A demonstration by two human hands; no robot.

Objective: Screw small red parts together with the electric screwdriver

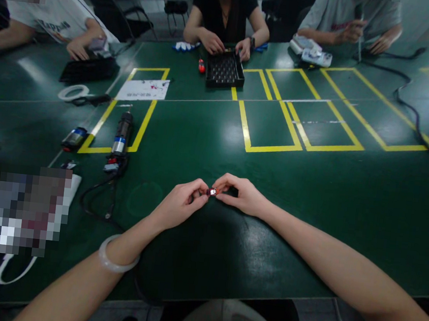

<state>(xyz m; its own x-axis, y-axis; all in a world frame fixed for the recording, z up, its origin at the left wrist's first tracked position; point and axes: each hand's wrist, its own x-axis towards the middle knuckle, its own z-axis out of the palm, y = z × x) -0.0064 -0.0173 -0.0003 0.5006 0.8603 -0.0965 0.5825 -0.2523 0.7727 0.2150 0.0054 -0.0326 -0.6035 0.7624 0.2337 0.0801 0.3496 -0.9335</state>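
Observation:
Between my two hands is a small red and silver part (213, 192), too small to tell its kind. My left hand (185, 202) pinches its left side with thumb and fingertips. From the other side, my right hand (243, 195) grips it the same way, thumb below and index finger above. Both hands are just above the green tabletop (188, 260), near its front edge. A pale bangle (118, 257) circles my left wrist. The fingertips cover the ends of the part.
Left of my hands lie a corded electric screwdriver (122, 133), a dark cylinder (74, 138), a tape roll (73, 92) and a white sheet (143, 89). Yellow tape outlines (273, 149) mark the table. Opposite, a person works at a black tray (225, 70); co-workers sit on either side.

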